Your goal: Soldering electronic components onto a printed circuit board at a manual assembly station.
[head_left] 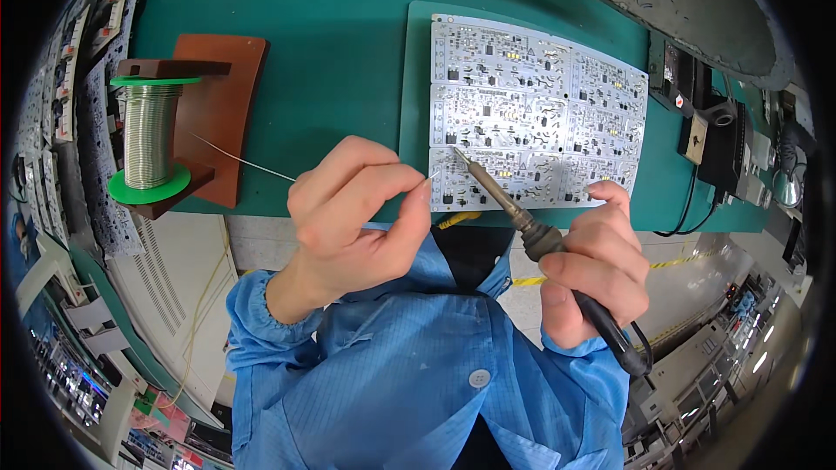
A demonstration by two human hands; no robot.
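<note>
My left hand (361, 213) pinches a thin solder wire (239, 158) between thumb and fingers, with a short end poking out over the near left edge of the circuit board panel (564, 96). The wire runs back to a solder spool (148, 135) with green flanges on a brown stand (196, 122). In my right hand (601, 274) is a soldering iron (531, 226), gripped by its black handle. Its tip points up and left at the white panel, close to the wire's end; whether it touches the board I cannot tell. Small components cover the panel.
Beneath the panel lies a green mat (331, 43). Black equipment with cables (718, 148) stands at the right, below a large grey lamp-like hood (688, 0). More circuit boards (109, 139) are stacked at the left. A yellow object (459, 219) sits at the table's near edge.
</note>
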